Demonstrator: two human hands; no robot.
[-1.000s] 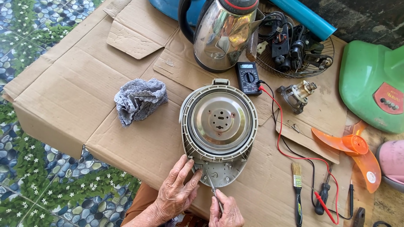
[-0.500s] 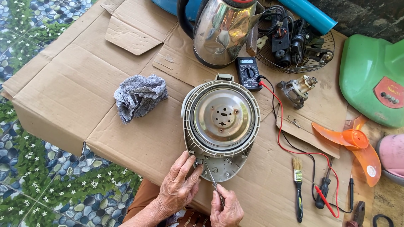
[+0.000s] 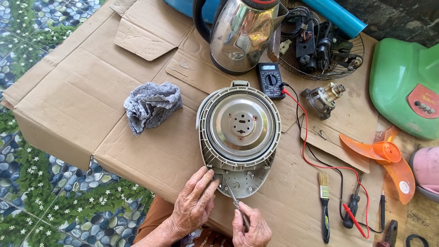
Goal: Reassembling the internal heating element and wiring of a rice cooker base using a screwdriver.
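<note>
An upturned grey appliance base [image 3: 238,135] with a round metal plate lies on flattened cardboard [image 3: 91,91]. My left hand [image 3: 194,203] rests its fingers on the base's near left edge. My right hand [image 3: 250,227] grips a thin metal tool [image 3: 233,195], a screwdriver by its look. Its tip points into the near end of the base, beside my left fingertips.
A grey rag [image 3: 151,105] lies to the left. Behind stand a steel kettle [image 3: 242,32], a multimeter [image 3: 270,80] with red lead, a small motor [image 3: 323,97] and a wire fan guard [image 3: 329,45]. To the right are an orange fan blade [image 3: 384,153], green housing [image 3: 407,87], brush [image 3: 324,206] and screwdrivers [image 3: 351,212].
The view shifted slightly. Both hands stay at the base's near end, the tool tip still at the same spot.
</note>
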